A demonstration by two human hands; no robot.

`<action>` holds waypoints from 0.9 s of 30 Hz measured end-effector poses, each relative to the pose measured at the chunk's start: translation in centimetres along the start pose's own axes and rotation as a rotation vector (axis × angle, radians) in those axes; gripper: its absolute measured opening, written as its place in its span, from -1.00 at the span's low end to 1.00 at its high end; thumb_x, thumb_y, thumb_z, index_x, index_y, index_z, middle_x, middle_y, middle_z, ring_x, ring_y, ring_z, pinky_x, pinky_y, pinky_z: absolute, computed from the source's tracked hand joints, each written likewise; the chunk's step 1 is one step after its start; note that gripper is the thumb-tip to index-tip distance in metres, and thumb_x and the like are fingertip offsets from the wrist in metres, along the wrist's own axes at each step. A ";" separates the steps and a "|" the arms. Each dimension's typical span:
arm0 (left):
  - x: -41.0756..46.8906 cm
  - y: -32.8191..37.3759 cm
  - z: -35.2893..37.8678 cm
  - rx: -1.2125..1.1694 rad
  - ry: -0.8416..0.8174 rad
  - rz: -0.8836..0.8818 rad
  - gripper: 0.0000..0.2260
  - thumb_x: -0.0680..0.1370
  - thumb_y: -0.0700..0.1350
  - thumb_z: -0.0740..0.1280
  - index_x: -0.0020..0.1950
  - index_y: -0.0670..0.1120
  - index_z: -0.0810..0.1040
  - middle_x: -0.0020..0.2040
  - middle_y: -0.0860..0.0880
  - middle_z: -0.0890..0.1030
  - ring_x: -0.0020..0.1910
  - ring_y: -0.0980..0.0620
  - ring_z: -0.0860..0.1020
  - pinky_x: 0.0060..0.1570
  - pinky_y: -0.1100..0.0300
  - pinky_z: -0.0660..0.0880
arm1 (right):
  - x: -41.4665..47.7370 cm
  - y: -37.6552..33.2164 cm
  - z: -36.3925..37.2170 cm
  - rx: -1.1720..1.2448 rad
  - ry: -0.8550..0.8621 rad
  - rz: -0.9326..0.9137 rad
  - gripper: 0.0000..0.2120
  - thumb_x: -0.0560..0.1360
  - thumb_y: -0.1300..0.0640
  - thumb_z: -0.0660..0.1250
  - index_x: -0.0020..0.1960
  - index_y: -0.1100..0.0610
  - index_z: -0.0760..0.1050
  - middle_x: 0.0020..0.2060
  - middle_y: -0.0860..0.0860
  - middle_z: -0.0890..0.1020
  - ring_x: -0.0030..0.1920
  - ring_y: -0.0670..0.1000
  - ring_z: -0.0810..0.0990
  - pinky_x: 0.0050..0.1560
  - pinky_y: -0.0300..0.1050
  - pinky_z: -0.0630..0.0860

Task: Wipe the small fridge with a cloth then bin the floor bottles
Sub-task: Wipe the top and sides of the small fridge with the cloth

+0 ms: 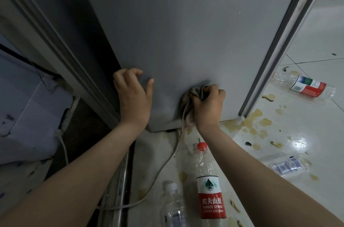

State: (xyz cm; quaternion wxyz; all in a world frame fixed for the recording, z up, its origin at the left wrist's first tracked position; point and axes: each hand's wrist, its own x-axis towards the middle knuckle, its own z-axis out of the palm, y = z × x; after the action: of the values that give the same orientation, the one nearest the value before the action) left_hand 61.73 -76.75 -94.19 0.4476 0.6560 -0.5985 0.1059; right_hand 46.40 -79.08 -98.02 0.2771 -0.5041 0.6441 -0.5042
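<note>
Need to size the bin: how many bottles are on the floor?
4: red-capped bottom centre, white-capped left of it, red-labelled right of the fridge, blue-labelled far right. Others may be hidden.

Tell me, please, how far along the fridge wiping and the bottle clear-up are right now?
Nothing looks finished yet. In hand: the right hand grips a crumpled grey cloth against the lower part of the small grey fridge, and the left hand rests beside it. Left to do: four clear plastic bottles lie on the stained white floor tiles. No bin is in view.
</note>
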 end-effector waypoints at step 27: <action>0.3 -2.2 -2.1 -0.247 -0.128 -0.119 -0.80 0.53 -0.25 0.30 0.14 -0.18 0.44 0.06 0.00 0.29 -0.16 0.23 0.41 -0.09 0.44 0.40 | -3.9 -6.3 5.8 0.097 -0.090 -0.209 -0.76 0.42 0.17 0.43 -0.03 0.19 0.39 -0.04 0.02 0.35 -0.24 -0.07 0.35 -0.20 -0.26 0.33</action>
State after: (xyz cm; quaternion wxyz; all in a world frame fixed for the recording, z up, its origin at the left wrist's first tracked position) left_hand 64.57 -75.71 -93.76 0.4913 0.6358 -0.5941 -0.0372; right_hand 55.09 -77.54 -94.67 0.2757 -0.5769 0.5498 -0.5376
